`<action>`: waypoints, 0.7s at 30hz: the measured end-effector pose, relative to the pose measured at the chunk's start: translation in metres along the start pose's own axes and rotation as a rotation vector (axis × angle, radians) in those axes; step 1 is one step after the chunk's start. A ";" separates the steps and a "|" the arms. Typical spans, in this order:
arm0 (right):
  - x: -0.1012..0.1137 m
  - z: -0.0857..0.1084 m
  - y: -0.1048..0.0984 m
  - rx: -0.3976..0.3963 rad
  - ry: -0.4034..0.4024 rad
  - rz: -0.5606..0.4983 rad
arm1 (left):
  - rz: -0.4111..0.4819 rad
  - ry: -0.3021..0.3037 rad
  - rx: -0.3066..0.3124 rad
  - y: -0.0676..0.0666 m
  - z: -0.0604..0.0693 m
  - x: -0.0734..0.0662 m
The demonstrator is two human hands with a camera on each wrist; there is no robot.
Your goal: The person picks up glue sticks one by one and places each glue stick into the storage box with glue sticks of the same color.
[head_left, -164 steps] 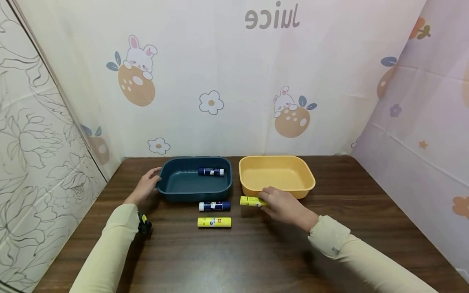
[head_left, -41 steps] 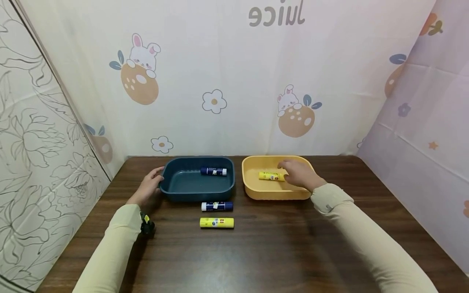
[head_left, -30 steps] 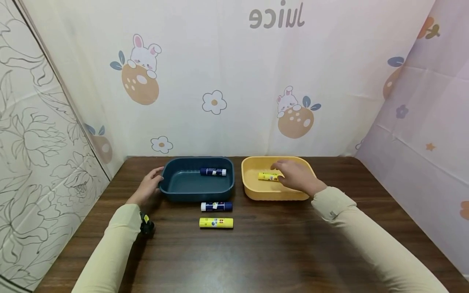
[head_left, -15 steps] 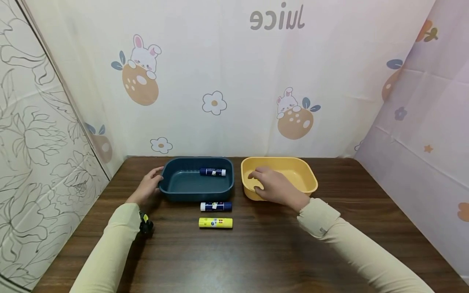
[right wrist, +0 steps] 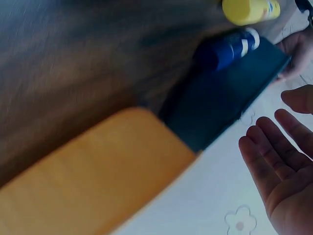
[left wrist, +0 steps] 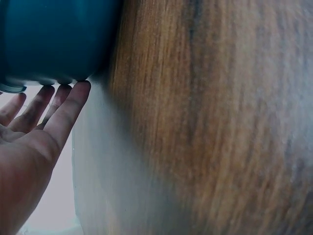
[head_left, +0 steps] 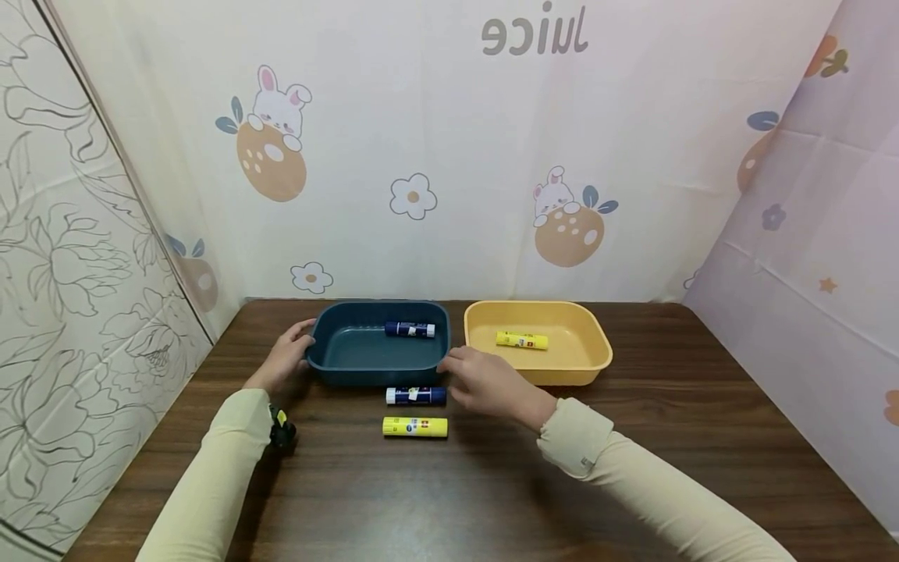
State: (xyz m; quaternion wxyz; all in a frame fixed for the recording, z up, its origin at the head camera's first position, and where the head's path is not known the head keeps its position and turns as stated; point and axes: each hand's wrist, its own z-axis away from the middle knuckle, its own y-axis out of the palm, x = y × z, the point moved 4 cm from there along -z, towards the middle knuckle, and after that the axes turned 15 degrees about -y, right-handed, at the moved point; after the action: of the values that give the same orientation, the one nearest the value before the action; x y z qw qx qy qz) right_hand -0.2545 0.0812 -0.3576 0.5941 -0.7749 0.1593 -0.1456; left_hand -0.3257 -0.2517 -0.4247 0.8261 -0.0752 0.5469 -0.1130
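Here's the right hand (head_left: 489, 385), fingers parted and gripping nothing, just beside the dark blue glue stick (head_left: 416, 396) that lies on the table (head_left: 449, 499) in front of the teal tray (head_left: 372, 376) — and nearer the person lies the yellow glue stick (head_left: 415, 427)! The left hand (head_left: 284, 355) rests extended fingertips against the teal tray's left wall, a second blue stick (head_left: 410, 329) lying inside — while the yellow tray (head_left: 562, 377) alongside carries a second yellow stick (head_left: 522, 340) on its floor.
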 end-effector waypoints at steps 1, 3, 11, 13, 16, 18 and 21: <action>0.002 0.000 0.003 0.008 -0.010 -0.003 | -0.001 -0.001 0.000 0.000 0.000 0.000; 0.007 -0.001 0.010 0.029 -0.020 -0.027 | -0.001 0.000 -0.002 0.000 0.000 0.000; 0.021 -0.002 0.036 0.100 -0.048 -0.078 | -0.005 0.003 -0.006 0.000 0.000 0.001; 0.023 -0.003 0.042 0.116 -0.052 -0.083 | -0.010 0.004 -0.006 0.001 0.000 0.001; 0.025 -0.003 0.048 0.135 -0.052 -0.096 | -0.012 0.005 -0.004 0.001 0.001 0.001; 0.026 -0.004 0.051 0.140 -0.051 -0.096 | -0.014 0.005 -0.003 0.001 0.001 0.001; 0.027 -0.005 0.054 0.140 -0.049 -0.085 | -0.013 0.003 -0.003 0.001 0.001 0.001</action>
State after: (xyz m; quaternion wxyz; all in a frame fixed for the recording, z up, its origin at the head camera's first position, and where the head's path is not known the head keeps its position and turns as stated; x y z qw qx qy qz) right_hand -0.2361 0.0525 -0.4076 0.6439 -0.7408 0.1012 -0.1626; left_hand -0.3242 -0.2508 -0.4252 0.8243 -0.0799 0.5480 -0.1177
